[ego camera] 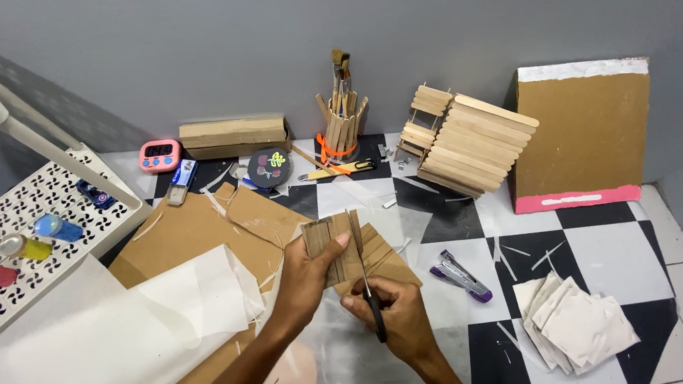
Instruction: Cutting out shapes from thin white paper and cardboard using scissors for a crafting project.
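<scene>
The scissors [366, 279] have bitten only partway into the cardboard piece [353, 254] at the centre of the frame, so I judge most of the cut is left. The left hand [307, 283] pinches the piece's left edge; the right hand [395, 314] grips the scissor handles, blades upward.

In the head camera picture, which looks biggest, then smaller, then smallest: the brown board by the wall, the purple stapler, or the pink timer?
1. Brown board, by far the largest.
2. Purple stapler.
3. Pink timer.
The stapler and timer look close in size, and the stapler lies nearer the camera, so their order is unsure.
</scene>
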